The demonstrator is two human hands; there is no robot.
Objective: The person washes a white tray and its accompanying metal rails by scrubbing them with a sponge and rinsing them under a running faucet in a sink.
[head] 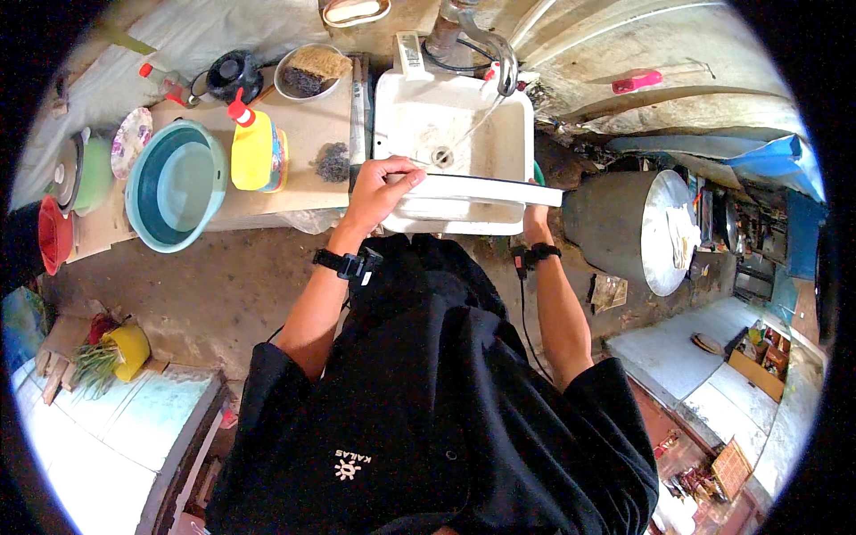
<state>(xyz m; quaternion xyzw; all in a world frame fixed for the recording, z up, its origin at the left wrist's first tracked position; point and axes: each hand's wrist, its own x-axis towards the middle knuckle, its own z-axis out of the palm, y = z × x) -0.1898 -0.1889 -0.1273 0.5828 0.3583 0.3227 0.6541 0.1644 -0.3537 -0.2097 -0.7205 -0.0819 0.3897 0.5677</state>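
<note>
A white plate or shallow tray point(488, 189), seen nearly edge-on, is tilted over the near part of the white sink point(455, 117). My left hand point(388, 190) grips its left end, thumb along the rim. At the right end is my right hand point(535, 217), its fingers mostly hidden behind the dish; a bit of something green point(539, 174) shows beside them. A thin stream of water runs from the metal faucet point(506, 63) towards the drain point(442, 157).
Left of the sink, a counter holds a dark scouring pad point(332, 162), a yellow bottle with a red cap point(252, 150), a teal basin point(176, 187) and a bowl with scrubbers point(309, 72). A large metal pot with a lid point(612, 224) stands at the right.
</note>
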